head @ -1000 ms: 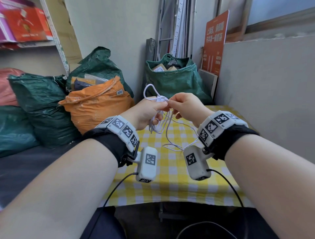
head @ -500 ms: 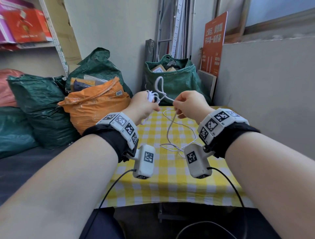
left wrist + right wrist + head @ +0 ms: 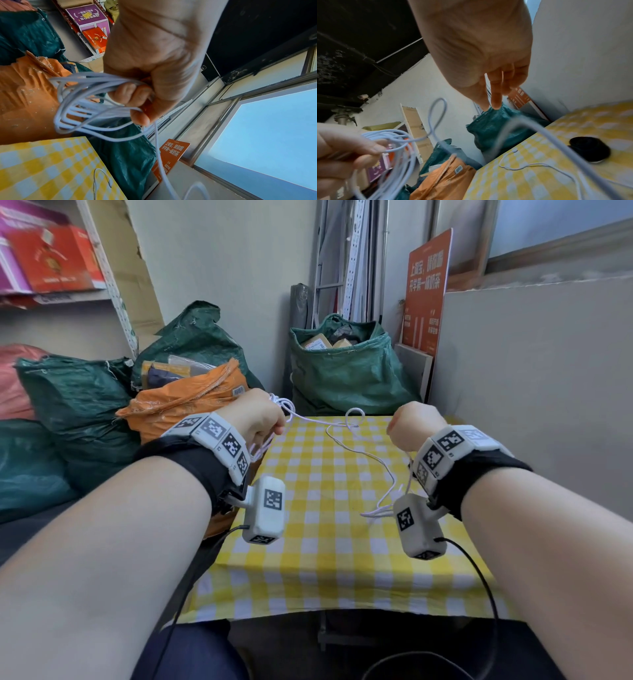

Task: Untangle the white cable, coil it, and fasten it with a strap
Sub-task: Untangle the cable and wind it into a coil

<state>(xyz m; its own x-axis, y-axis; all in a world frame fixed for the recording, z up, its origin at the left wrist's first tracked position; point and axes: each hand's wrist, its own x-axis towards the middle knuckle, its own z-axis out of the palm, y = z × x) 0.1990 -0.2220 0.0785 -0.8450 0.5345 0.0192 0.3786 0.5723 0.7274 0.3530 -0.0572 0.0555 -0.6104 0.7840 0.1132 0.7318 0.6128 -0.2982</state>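
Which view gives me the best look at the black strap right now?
The right wrist view: the black strap lies rolled on the checkered tablecloth, in plain sight though slightly blurred. The head view hides it behind the right hand and wrist; the left wrist view misses it.

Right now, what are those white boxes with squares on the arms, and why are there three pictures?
Those boxes are little cameras strapped to a person's wrists. One picture comes from a camera on the head, the other two from the wrists. The left hand grips a bunch of loops of the white cable. The right hand has its fingers out straight; whether it touches the cable is unclear. The cable's loose end and a black strap lie on the yellow checked tablecloth.
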